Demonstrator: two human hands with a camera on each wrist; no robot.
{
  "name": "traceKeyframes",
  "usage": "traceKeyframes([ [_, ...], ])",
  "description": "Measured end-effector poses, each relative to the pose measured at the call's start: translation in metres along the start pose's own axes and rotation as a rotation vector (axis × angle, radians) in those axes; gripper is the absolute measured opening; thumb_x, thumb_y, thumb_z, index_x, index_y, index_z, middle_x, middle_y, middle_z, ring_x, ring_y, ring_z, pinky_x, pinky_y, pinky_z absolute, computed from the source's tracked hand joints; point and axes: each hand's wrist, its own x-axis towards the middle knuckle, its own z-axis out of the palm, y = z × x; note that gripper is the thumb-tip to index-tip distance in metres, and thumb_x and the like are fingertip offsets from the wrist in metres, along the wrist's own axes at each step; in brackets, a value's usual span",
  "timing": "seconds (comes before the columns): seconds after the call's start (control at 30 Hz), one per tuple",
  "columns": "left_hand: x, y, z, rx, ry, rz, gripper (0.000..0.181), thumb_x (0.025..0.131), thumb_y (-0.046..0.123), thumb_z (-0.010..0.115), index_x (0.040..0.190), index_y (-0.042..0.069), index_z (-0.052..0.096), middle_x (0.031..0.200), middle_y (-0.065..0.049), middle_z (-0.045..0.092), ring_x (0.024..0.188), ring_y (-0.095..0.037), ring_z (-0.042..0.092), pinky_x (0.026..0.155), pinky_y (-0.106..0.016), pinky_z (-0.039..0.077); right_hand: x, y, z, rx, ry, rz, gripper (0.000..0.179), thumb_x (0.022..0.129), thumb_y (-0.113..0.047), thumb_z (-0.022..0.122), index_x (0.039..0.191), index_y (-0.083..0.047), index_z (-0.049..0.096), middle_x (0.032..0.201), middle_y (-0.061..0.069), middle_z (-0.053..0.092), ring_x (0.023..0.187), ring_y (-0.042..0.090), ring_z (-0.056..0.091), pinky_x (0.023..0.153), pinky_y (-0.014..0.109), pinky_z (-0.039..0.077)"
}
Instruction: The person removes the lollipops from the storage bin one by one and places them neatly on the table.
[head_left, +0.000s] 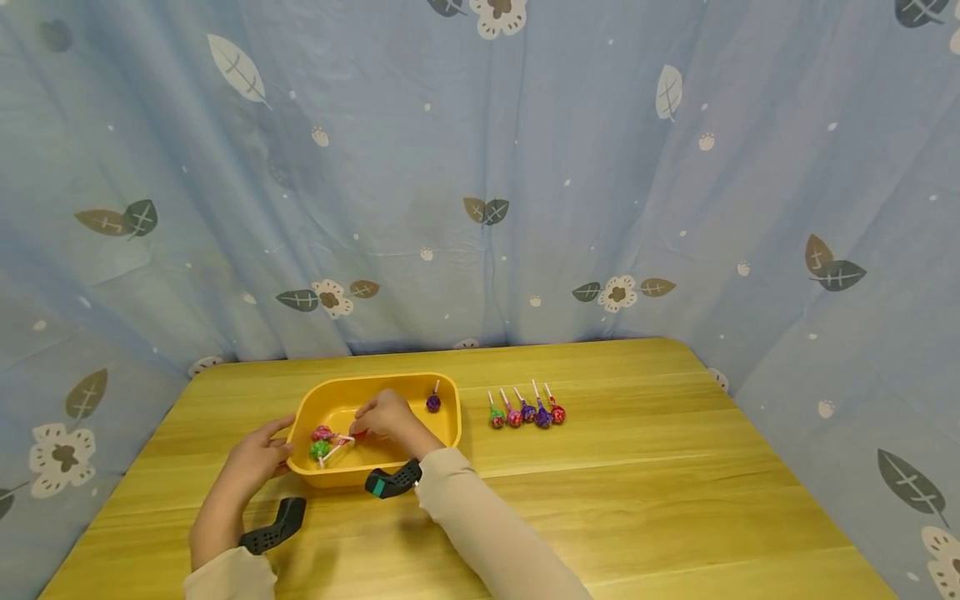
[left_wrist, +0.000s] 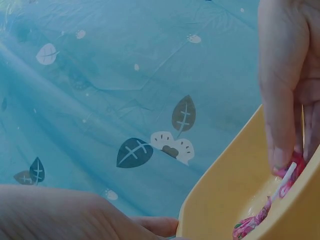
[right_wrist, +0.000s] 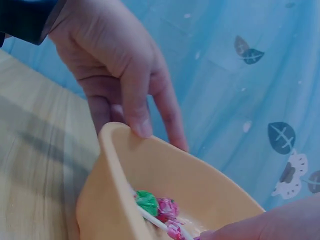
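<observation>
A yellow plastic bin [head_left: 390, 379] stands on the table's left side. My left hand [head_left: 255, 458] holds its left end, and in the right wrist view the thumb lies over the rim with fingers along the outside. My right hand [head_left: 390, 417] reaches down inside, thumb and fingers pinching a red-pink wrapped lollipop [left_wrist: 298, 161] near the bin floor; the fingers hide part of it. Left of that hand lie a pink lollipop [head_left: 322, 433], a green lollipop [head_left: 319, 450] and crossing white sticks. A purple lollipop [head_left: 433, 403] leans in the bin's far right corner.
Right of the bin, several lollipops lie side by side, sticks pointing away: a green one [head_left: 497, 419], a pink one [head_left: 514, 418], purple ones [head_left: 543, 417] and a red one [head_left: 558, 414]. A blue patterned curtain [head_left: 480, 167] hangs behind the wooden table [head_left: 675, 483].
</observation>
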Motion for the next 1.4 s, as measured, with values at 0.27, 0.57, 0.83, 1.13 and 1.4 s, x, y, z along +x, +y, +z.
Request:
traceKeyframes([
  [0.27,0.000,0.000,0.001,0.010,0.000,-0.010,0.054,0.099,0.000,0.042,0.147,-0.013,0.021,0.135,-0.043,0.038,0.115,-0.049,0.052,0.083,-0.043,0.056,-0.007,0.001,-0.020,0.159,-0.026,-0.016,0.006,0.082,-0.006,0.076,0.078,-0.002,0.072,0.071,0.003,0.066,0.072,0.024,0.069,0.070,0.034,0.059],
  [0.57,0.000,-0.001,0.001,0.024,0.012,-0.016,0.054,0.100,0.002,0.043,0.147,-0.013,0.021,0.134,-0.044,0.037,0.114,-0.049,0.052,0.082,-0.043,0.056,-0.024,0.004,-0.044,0.262,-0.051,-0.082,0.010,0.084,-0.005,0.074,0.092,0.000,0.070,0.075,0.006,0.069,0.070,0.021,0.070,0.075,0.039,0.058],
  [0.83,0.001,-0.002,0.002,0.024,0.000,-0.013,0.054,0.100,0.002,0.042,0.147,-0.012,0.020,0.135,-0.044,0.036,0.114,-0.049,0.053,0.083,-0.043,0.055,-0.037,0.014,-0.069,0.176,-0.087,-0.207,0.011,0.087,-0.007,0.071,0.096,0.001,0.070,0.079,0.005,0.068,0.077,0.025,0.070,0.073,0.039,0.059],
  [1.13,0.002,-0.002,0.001,0.025,-0.004,-0.014,0.054,0.101,0.003,0.042,0.148,-0.012,0.020,0.135,-0.043,0.037,0.115,-0.049,0.052,0.082,-0.042,0.056,-0.053,0.022,-0.088,0.208,-0.073,-0.223,0.014,0.087,-0.008,0.072,0.097,0.001,0.067,0.085,0.008,0.065,0.081,0.026,0.069,0.078,0.042,0.057],
  [1.4,0.002,-0.001,0.001,0.028,0.001,-0.017,0.053,0.100,0.001,0.042,0.147,-0.013,0.021,0.134,-0.044,0.037,0.115,-0.049,0.052,0.083,-0.043,0.055,-0.064,0.031,-0.103,0.311,-0.040,-0.219,0.017,0.088,-0.007,0.071,0.099,0.004,0.066,0.088,0.010,0.065,0.084,0.030,0.068,0.083,0.046,0.055],
])
